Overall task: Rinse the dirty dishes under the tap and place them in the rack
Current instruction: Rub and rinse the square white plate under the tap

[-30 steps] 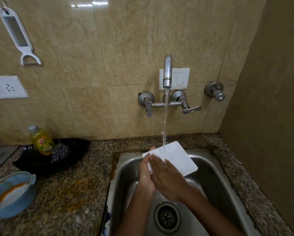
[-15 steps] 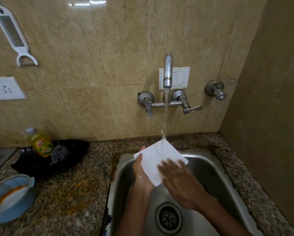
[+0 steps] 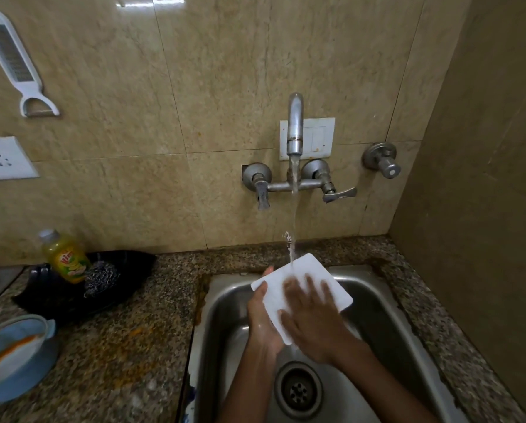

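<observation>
Dishes were mid-rinse: I saw the white square plate (image 3: 304, 282) over the sink (image 3: 386, 312) under the tap (image 3: 295, 123), left hand (image 3: 263, 319) gripping its left edge, right hand (image 3: 312, 322) flat on it. No rack was visible; placing remained.

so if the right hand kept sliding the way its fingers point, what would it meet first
The right hand lies flat on the white square board, fingers pointing up toward the back of the sink. Going on, it would probably meet the falling water stream first, then the tiled wall, though depth is unclear.
</observation>
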The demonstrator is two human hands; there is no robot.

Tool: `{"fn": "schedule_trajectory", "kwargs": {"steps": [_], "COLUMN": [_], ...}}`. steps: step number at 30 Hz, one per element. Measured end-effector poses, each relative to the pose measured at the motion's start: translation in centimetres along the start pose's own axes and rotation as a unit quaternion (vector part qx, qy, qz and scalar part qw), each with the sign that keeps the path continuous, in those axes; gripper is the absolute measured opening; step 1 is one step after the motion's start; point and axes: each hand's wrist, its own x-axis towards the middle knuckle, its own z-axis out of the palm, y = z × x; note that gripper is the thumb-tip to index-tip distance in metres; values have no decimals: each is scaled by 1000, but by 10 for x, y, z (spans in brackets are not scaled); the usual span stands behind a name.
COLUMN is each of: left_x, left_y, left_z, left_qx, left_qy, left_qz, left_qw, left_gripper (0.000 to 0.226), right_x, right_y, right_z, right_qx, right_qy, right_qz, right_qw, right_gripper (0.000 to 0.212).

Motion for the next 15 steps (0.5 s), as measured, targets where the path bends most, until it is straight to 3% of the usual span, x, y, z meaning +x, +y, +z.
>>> {"fn": "schedule_trajectory", "kwargs": {"steps": [2,5,7,8,9,11,15], "left_x": [-3,-4,-2,0,1,1,5], "left_y": [-1,-2,-2,0,1,10,17], "left_z": [1,-4,-8,-8,-8,-9,-10], "left_qx": [-16,-12,-5,11,24,45,88], "left_qy": [-10,-26,-11,3,9,18,22], "left_qz": [-7,-12,-7,-3,2,4,-58], "left_qw": [1000,1000,1000,1000,1000,999,994], "left_gripper": [33,34,35,35,35,34,34], "right_x": [3,15,11,5,1,-17,-28], "right_y": [-5,-3,-10,-14,-15,-18,-9], "right_z": [6,20,16,11,13,0,-18], "right_qx": [15,-19,1,15,11,38,-31], "right_qy": [-1,22,-5,-4,46,-58,-77], "right_qz": [-24,66,77,59,17,-69,-142], "right_qw": [1000,997,997,998,999,995,986], "right_gripper": [102,79,84,90,96,101,64]}}
